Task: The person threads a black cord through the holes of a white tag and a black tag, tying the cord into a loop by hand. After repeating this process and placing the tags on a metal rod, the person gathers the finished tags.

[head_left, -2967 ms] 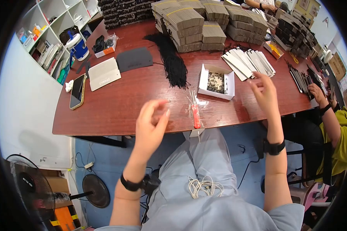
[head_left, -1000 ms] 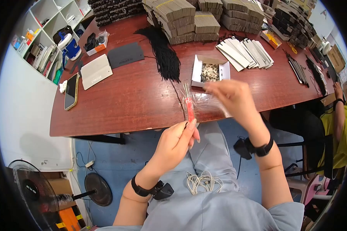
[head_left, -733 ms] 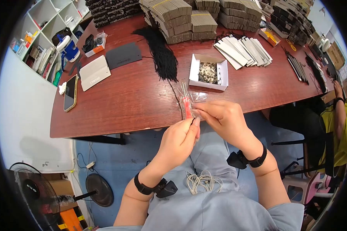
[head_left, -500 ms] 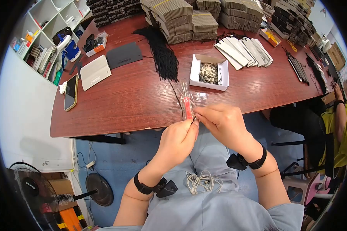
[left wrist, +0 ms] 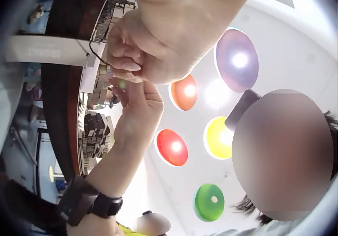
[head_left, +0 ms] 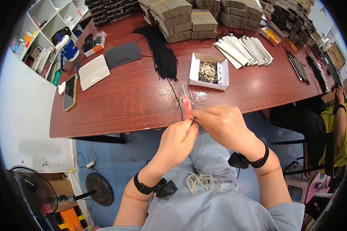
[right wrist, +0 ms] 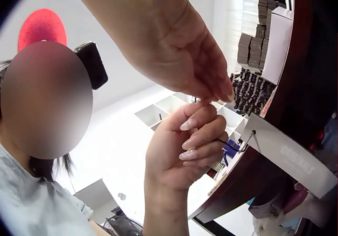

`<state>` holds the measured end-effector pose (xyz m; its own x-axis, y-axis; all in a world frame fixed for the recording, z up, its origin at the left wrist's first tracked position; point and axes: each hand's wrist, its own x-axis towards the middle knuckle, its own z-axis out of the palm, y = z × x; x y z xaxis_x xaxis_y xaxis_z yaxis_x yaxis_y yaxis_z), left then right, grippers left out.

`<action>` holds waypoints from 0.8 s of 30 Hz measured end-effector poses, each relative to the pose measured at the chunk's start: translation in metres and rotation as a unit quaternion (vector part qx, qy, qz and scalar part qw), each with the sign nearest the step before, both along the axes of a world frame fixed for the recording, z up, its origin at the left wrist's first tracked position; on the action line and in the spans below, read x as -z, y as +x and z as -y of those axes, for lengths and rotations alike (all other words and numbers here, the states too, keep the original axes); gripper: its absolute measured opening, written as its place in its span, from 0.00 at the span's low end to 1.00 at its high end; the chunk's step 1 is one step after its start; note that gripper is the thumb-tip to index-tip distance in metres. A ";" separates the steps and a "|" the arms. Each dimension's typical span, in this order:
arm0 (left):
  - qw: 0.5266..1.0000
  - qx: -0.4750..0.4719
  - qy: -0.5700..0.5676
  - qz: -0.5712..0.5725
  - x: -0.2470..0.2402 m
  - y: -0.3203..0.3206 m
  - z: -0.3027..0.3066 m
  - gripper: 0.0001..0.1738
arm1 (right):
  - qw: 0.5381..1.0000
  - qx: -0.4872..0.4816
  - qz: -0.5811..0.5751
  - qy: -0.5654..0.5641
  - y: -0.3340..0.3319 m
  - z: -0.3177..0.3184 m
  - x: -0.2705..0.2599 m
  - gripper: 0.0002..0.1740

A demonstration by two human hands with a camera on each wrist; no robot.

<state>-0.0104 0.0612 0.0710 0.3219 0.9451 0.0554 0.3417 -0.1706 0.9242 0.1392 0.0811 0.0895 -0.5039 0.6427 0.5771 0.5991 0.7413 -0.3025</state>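
Observation:
The left hand [head_left: 178, 141] curls its fingers and pinches a thin black cord [head_left: 193, 121] near the table's front edge. Against its fingertips, the right hand [head_left: 225, 125] pinches at the same cord; whether a small part is also between its fingers cannot be told. Just beyond the hands lies a red-handled tool [head_left: 187, 106] in clear wrap. In the right wrist view, cord runs from the left hand [right wrist: 185, 146] to the hole of a pale card [right wrist: 296, 159] lettered ORIGINALS. A white box [head_left: 208, 84] of small dark and pale pieces stands behind the right hand.
Black cords [head_left: 164, 57] lie mid-table, with pale strips [head_left: 243, 52] at right. Stacked grey bundles [head_left: 177, 19] stand behind. At left are a phone [head_left: 70, 92], a light card [head_left: 94, 73] and a dark card [head_left: 123, 53]. Another person's arm [head_left: 339, 115] is at right.
Three seconds ago both hands were apart and held nothing visible. The left hand has since taken the cord; the right has come from beside the white box to the left hand's fingertips.

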 end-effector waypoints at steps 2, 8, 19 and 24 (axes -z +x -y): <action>0.999 0.006 -0.017 0.038 0.004 0.001 0.000 0.13 | 1.000 -0.010 0.019 0.001 0.001 -0.001 -0.002 0.14; 0.991 0.034 -0.045 0.119 0.006 0.002 0.003 0.09 | 0.997 0.007 0.070 0.025 0.001 0.004 -0.005 0.16; 0.928 0.042 -0.206 0.307 0.010 0.004 0.010 0.11 | 0.995 0.038 0.084 0.044 -0.003 0.012 -0.002 0.21; 0.906 0.030 -0.190 0.377 0.010 0.006 0.012 0.08 | 0.996 0.052 0.061 0.045 -0.002 0.011 0.000 0.21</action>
<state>-0.0039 0.0492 0.0606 0.3797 0.9240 -0.0446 -0.4112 0.2118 0.8866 0.1368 0.0705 0.0894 -0.5070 0.6440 0.5729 0.7021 0.6941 -0.1589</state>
